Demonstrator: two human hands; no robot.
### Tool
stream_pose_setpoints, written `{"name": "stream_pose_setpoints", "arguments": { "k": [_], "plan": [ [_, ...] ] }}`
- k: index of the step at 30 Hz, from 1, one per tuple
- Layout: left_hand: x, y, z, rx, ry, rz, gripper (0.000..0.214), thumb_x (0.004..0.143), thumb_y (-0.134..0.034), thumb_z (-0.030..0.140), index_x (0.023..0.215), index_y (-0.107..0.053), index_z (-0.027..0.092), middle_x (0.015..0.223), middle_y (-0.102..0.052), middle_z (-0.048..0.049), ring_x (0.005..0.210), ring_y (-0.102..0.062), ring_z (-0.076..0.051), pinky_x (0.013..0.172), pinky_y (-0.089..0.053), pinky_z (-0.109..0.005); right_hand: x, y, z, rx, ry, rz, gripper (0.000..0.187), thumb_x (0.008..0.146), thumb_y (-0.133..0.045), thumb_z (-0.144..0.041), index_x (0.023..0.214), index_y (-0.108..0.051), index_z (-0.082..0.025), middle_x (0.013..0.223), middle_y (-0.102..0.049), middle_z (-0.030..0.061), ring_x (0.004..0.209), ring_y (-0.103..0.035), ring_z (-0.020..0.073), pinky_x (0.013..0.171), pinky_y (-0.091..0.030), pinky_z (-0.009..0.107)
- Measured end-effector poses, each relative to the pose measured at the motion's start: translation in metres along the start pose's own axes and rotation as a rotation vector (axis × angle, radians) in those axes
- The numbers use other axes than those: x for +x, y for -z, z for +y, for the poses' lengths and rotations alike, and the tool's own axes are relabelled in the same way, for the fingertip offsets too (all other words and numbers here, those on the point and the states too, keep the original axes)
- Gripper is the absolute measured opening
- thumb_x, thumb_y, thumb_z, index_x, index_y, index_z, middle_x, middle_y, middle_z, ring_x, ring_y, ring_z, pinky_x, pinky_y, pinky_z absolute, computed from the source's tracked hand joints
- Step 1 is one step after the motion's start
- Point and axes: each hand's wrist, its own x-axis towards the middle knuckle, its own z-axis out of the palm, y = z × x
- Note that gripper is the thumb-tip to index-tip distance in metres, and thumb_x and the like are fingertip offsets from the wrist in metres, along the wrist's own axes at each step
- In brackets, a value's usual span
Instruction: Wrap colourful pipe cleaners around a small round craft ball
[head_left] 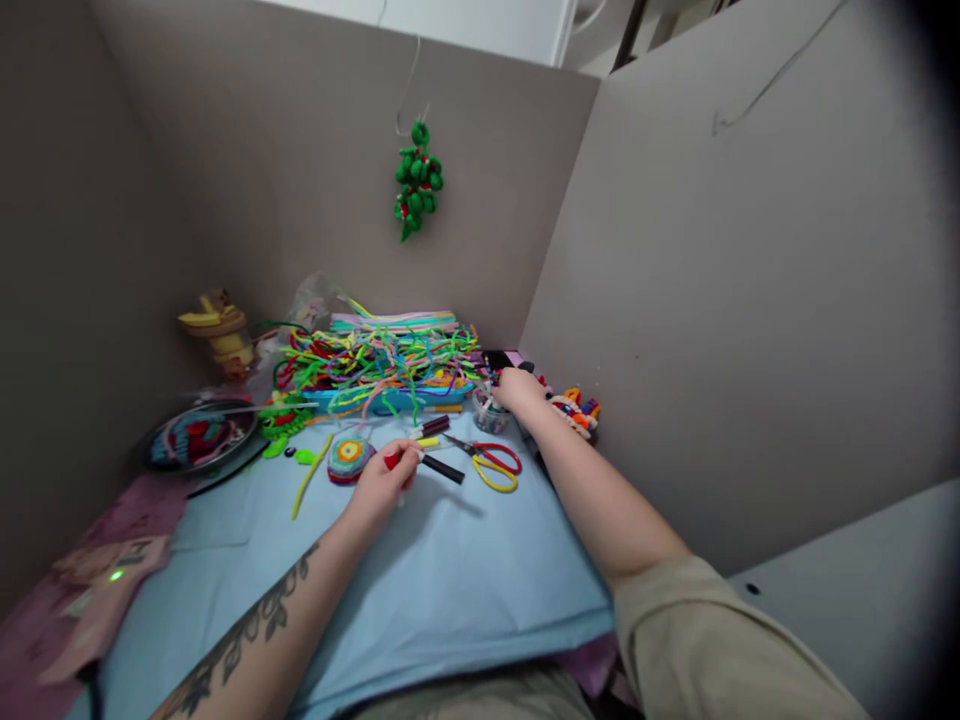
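My left hand is closed around a black marker, which points to the right above the blue cloth. A small red piece also shows at its fingers; what it belongs to is unclear. My right hand reaches to a clear plastic tub of small items, its fingers bent at the rim. Whatever those fingers pinch is hidden. Between the hands lie scissors with one red and one yellow handle. A dark red marker and a yellow marker lie near my left hand.
A blue tray overflows with colourful pipe cleaners. Left of my hand sit a round striped piece, a green fuzzy figure and a dark round dish. A pink glue gun lies at front left. Grey panels surround the table.
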Motion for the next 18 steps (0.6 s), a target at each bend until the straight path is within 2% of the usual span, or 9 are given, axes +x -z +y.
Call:
{"name": "stream_pose_setpoints", "arguments": {
  "k": [3,5,8,10,11,13,14,16,18],
  "plan": [
    [0.0,-0.002,0.0,-0.261,0.033,0.002,0.028,0.076,-0.061,0.043,0.086,-0.054,0.018,0.082,-0.062,-0.0016,0.07,-0.06,-0.012,0.057,-0.049,-0.02,0.003,-0.001,-0.003,-0.01,0.004,-0.034,0.033,0.081,-0.057,-0.027,0.108,-0.065,-0.01,0.109,-0.064,0.0219,0.101,-0.061,0.0307,0.08,-0.047,0.039],
    [0.0,-0.003,0.002,-0.414,0.083,-0.042,0.024,0.076,-0.064,0.037,0.086,-0.053,0.018,0.093,-0.065,-0.0059,0.084,-0.064,-0.017,0.071,-0.053,-0.027,0.005,0.002,-0.004,-0.008,0.007,-0.046,0.032,0.078,-0.059,-0.027,0.105,-0.066,-0.01,0.109,-0.065,0.0215,0.1,-0.061,0.031,0.08,-0.047,0.038],
    [-0.001,-0.002,0.003,-0.574,0.162,-0.05,0.02,0.076,-0.065,0.024,0.09,-0.051,0.018,0.096,-0.066,-0.0084,0.087,-0.066,-0.02,0.073,-0.055,-0.032,0.003,0.017,-0.001,0.0,0.009,-0.023,0.03,0.078,-0.058,-0.029,0.099,-0.067,-0.009,0.106,-0.066,0.021,0.098,-0.062,0.03,0.078,-0.047,0.035],
    [-0.001,-0.001,0.004,-0.654,0.197,-0.011,0.022,0.075,-0.063,0.019,0.093,-0.051,0.018,0.091,-0.066,-0.0068,0.083,-0.066,-0.02,0.07,-0.055,-0.034,-0.005,0.03,0.004,0.053,0.009,0.095,0.029,0.082,-0.052,-0.031,0.095,-0.067,-0.01,0.1,-0.067,0.0199,0.095,-0.063,0.028,0.077,-0.047,0.033],
    [0.0,-0.001,0.004,-0.681,0.21,0.004,0.023,0.074,-0.063,0.016,0.094,-0.05,0.018,0.085,-0.064,-0.0044,0.077,-0.066,-0.018,0.068,-0.055,-0.034,-0.012,0.034,0.007,0.137,0.018,0.217,0.028,0.083,-0.049,-0.033,0.091,-0.066,-0.011,0.093,-0.068,0.0181,0.09,-0.064,0.0264,0.075,-0.046,0.032],
    [0.0,-0.002,0.006,-0.689,0.201,0.006,0.026,0.073,-0.063,0.015,0.095,-0.05,0.018,0.07,-0.056,0.0022,0.061,-0.06,-0.012,0.062,-0.054,-0.029,-0.031,0.037,0.01,0.406,0.103,0.393,0.028,0.083,-0.047,-0.037,0.083,-0.063,-0.014,0.077,-0.068,0.0108,0.076,-0.064,0.0212,0.068,-0.046,0.029],
    [-0.001,-0.003,0.007,-0.659,0.176,-0.008,0.025,0.073,-0.063,0.017,0.095,-0.051,0.018,0.064,-0.05,0.0052,0.054,-0.054,-0.009,0.057,-0.051,-0.025,-0.043,0.034,0.009,0.577,0.165,0.4,0.027,0.083,-0.046,-0.039,0.081,-0.061,-0.016,0.07,-0.066,0.0068,0.067,-0.062,0.018,0.062,-0.046,0.027],
    [-0.003,-0.006,0.011,-0.493,0.089,-0.044,0.024,0.076,-0.062,0.026,0.095,-0.052,0.018,0.058,-0.041,0.0084,0.045,-0.043,-0.006,0.047,-0.042,-0.02,-0.067,0.021,0.003,0.892,0.277,0.205,0.026,0.081,-0.049,-0.043,0.077,-0.056,-0.018,0.06,-0.061,0.0007,0.049,-0.055,0.0129,0.049,-0.042,0.023],
    [-0.006,-0.009,0.013,-0.19,-0.007,-0.057,0.024,0.078,-0.058,0.034,0.096,-0.054,0.018,0.056,-0.039,0.0084,0.044,-0.038,-0.007,0.044,-0.034,-0.019,-0.089,0.003,-0.006,1.104,0.32,-0.008,0.026,0.077,-0.055,-0.045,0.073,-0.053,-0.018,0.055,-0.059,-0.0019,0.042,-0.049,0.0099,0.043,-0.037,0.021]
  ]
}}
